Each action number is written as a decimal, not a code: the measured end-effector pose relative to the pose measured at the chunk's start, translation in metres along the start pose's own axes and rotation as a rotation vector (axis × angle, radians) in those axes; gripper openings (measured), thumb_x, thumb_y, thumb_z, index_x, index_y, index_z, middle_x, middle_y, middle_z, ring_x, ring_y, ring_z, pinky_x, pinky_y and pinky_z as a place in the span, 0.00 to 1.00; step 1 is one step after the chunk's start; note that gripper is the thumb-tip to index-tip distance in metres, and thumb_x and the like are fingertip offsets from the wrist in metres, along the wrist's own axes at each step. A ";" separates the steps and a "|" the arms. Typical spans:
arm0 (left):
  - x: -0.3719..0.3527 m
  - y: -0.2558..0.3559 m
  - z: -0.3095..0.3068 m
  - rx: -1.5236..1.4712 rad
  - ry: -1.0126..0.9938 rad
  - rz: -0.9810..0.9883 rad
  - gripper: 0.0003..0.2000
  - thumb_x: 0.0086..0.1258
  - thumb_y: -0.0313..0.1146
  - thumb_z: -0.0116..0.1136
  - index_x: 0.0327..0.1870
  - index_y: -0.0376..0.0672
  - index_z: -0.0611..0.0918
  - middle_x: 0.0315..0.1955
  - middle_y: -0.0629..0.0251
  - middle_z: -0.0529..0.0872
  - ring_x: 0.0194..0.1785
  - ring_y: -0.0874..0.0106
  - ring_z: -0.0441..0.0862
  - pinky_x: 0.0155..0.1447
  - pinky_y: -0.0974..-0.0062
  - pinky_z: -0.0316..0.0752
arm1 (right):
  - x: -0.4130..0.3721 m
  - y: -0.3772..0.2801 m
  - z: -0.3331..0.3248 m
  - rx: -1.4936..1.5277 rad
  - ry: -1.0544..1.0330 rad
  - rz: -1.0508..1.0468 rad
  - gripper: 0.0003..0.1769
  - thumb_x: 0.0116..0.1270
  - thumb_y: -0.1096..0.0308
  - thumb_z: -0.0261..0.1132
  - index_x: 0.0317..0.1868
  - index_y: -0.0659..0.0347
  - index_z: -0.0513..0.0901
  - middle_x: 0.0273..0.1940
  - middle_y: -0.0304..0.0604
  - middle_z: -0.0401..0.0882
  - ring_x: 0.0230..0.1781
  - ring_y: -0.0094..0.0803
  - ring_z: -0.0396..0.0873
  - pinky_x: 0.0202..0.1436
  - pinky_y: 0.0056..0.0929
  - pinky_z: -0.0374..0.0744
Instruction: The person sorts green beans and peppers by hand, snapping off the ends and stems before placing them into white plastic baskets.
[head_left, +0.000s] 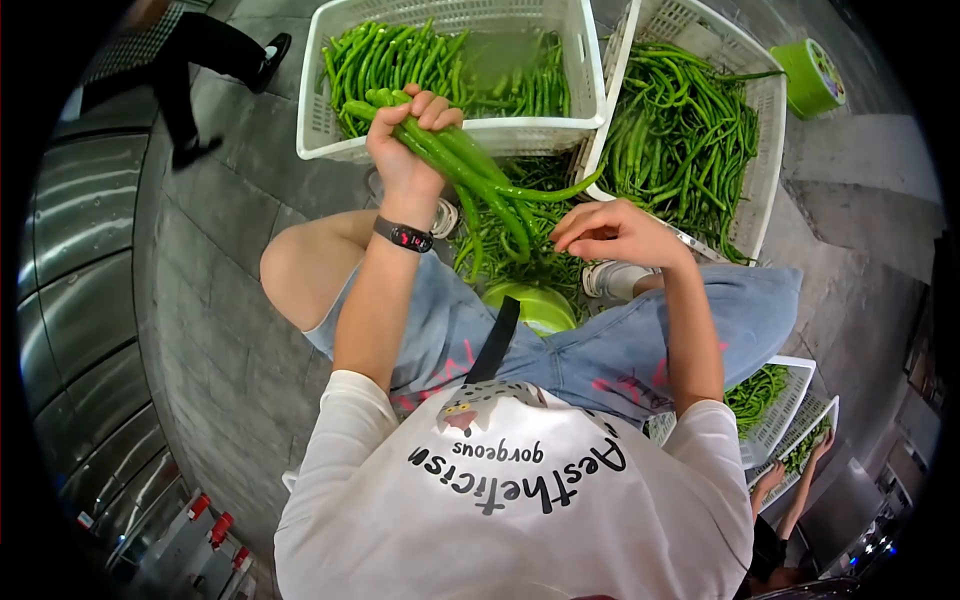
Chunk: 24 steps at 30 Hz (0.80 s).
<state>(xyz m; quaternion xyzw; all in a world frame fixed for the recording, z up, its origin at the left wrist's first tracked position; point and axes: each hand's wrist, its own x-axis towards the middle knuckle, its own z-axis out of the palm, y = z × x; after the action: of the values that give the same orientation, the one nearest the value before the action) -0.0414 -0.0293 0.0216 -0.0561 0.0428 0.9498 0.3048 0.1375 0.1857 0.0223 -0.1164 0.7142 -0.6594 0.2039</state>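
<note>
My left hand (412,150), with a dark band on its wrist, is closed around a bunch of long green chili peppers (465,170). The bunch slants down to the right, its thin ends hanging apart. Beside those ends is my right hand (625,233), fingers loosely bent, with a gap between thumb and index finger and nothing visible in it. A white crate (450,140) of lined-up green peppers stands behind my left hand. Looser, tangled peppers (680,150) fill a second white crate (775,140) on the right. More peppers (480,235) lie in a heap between my feet.
Something light green and round (535,308) shows between my knees. A green tub (808,78) stands beyond the right crate. At lower right, another person's hands (770,482) reach to white crates (795,400) of peppers. Another person's dark-clothed legs (205,55) are at upper left.
</note>
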 end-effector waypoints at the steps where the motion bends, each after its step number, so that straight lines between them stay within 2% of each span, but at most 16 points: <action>1: 0.000 0.001 -0.001 -0.029 -0.029 -0.016 0.09 0.52 0.23 0.51 0.36 0.38 0.71 0.23 0.69 0.67 0.25 0.76 0.65 0.36 0.78 0.66 | -0.001 0.003 0.004 0.037 0.007 0.090 0.08 0.64 0.70 0.64 0.39 0.65 0.84 0.37 0.39 0.82 0.28 0.19 0.76 0.29 0.18 0.74; 4: 0.001 0.002 -0.003 -0.051 -0.049 -0.021 0.09 0.52 0.23 0.52 0.36 0.38 0.71 0.23 0.69 0.68 0.25 0.76 0.65 0.36 0.78 0.66 | -0.003 -0.008 0.016 -0.087 0.060 0.194 0.12 0.65 0.64 0.63 0.36 0.65 0.85 0.30 0.40 0.84 0.20 0.22 0.77 0.24 0.21 0.74; 5: 0.001 0.002 -0.004 -0.047 -0.044 -0.014 0.10 0.52 0.23 0.52 0.36 0.38 0.71 0.23 0.69 0.68 0.25 0.76 0.65 0.35 0.78 0.65 | -0.004 -0.021 0.020 -0.026 0.031 0.182 0.15 0.65 0.61 0.63 0.33 0.66 0.85 0.26 0.41 0.83 0.17 0.22 0.76 0.21 0.21 0.73; 6: 0.001 0.002 -0.005 -0.019 -0.018 0.006 0.10 0.52 0.23 0.52 0.36 0.38 0.71 0.23 0.69 0.68 0.25 0.76 0.65 0.36 0.78 0.66 | -0.005 -0.028 0.023 -0.030 -0.048 0.175 0.15 0.66 0.61 0.62 0.37 0.67 0.84 0.25 0.43 0.83 0.16 0.23 0.76 0.22 0.21 0.73; 8: 0.000 0.001 -0.006 0.039 0.033 0.042 0.10 0.52 0.23 0.52 0.36 0.39 0.71 0.23 0.69 0.67 0.26 0.75 0.65 0.36 0.78 0.66 | -0.002 -0.037 0.040 0.009 -0.056 0.141 0.16 0.66 0.60 0.62 0.43 0.66 0.82 0.24 0.44 0.83 0.14 0.25 0.76 0.22 0.22 0.74; 9: 0.000 -0.001 -0.006 0.093 0.065 0.074 0.10 0.52 0.23 0.51 0.36 0.39 0.71 0.23 0.68 0.67 0.26 0.74 0.66 0.36 0.77 0.66 | 0.001 -0.036 0.050 0.009 -0.002 0.146 0.18 0.67 0.63 0.62 0.52 0.67 0.78 0.34 0.43 0.84 0.17 0.21 0.77 0.22 0.20 0.74; 10: -0.001 -0.005 -0.006 0.147 0.096 0.104 0.09 0.53 0.23 0.51 0.36 0.39 0.71 0.23 0.68 0.68 0.27 0.74 0.66 0.37 0.76 0.66 | 0.005 -0.035 0.059 -0.063 0.120 0.126 0.20 0.67 0.63 0.62 0.54 0.68 0.76 0.35 0.45 0.84 0.19 0.22 0.78 0.23 0.19 0.74; 12: -0.004 -0.015 -0.003 0.296 0.156 0.166 0.09 0.54 0.22 0.51 0.36 0.40 0.70 0.24 0.67 0.68 0.28 0.73 0.67 0.38 0.75 0.67 | 0.015 -0.018 0.074 -0.127 0.333 0.099 0.20 0.67 0.64 0.63 0.54 0.68 0.75 0.35 0.46 0.84 0.20 0.22 0.78 0.24 0.19 0.73; 15: -0.013 -0.034 0.005 0.574 0.212 0.265 0.07 0.59 0.21 0.51 0.37 0.41 0.70 0.26 0.65 0.71 0.30 0.71 0.70 0.40 0.73 0.68 | 0.025 -0.009 0.085 -0.115 0.548 0.068 0.19 0.66 0.64 0.62 0.53 0.68 0.76 0.32 0.46 0.84 0.21 0.22 0.78 0.26 0.20 0.74; 18: -0.022 -0.047 0.005 0.870 0.232 0.382 0.10 0.57 0.22 0.55 0.38 0.42 0.71 0.28 0.67 0.75 0.32 0.74 0.72 0.39 0.75 0.68 | 0.031 0.003 0.081 -0.105 0.617 0.114 0.17 0.65 0.64 0.62 0.47 0.69 0.78 0.31 0.51 0.83 0.29 0.40 0.83 0.34 0.32 0.80; 19: -0.024 -0.050 0.006 0.912 0.219 0.400 0.11 0.57 0.22 0.57 0.39 0.41 0.72 0.31 0.67 0.76 0.33 0.75 0.73 0.40 0.77 0.69 | 0.032 0.000 0.079 -0.158 0.643 0.137 0.14 0.65 0.65 0.61 0.43 0.69 0.79 0.30 0.52 0.83 0.30 0.41 0.84 0.35 0.32 0.80; 22: -0.029 -0.062 0.014 0.950 0.269 0.471 0.10 0.57 0.18 0.53 0.39 0.40 0.70 0.31 0.64 0.74 0.32 0.71 0.73 0.41 0.73 0.71 | 0.034 0.006 0.079 -0.219 0.672 0.112 0.12 0.64 0.67 0.59 0.39 0.69 0.79 0.27 0.50 0.81 0.25 0.36 0.81 0.30 0.29 0.78; 24: -0.032 -0.065 0.014 0.970 0.240 0.476 0.11 0.57 0.18 0.53 0.39 0.39 0.70 0.32 0.63 0.74 0.34 0.71 0.74 0.41 0.74 0.71 | 0.035 0.016 0.079 -0.097 0.633 0.142 0.09 0.66 0.70 0.57 0.40 0.68 0.78 0.25 0.41 0.79 0.23 0.23 0.74 0.27 0.22 0.72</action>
<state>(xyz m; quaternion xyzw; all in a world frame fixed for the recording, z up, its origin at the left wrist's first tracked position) 0.0208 0.0064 0.0370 -0.0058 0.5213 0.8508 0.0655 0.1431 0.1016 -0.0018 0.1348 0.7790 -0.6123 0.0115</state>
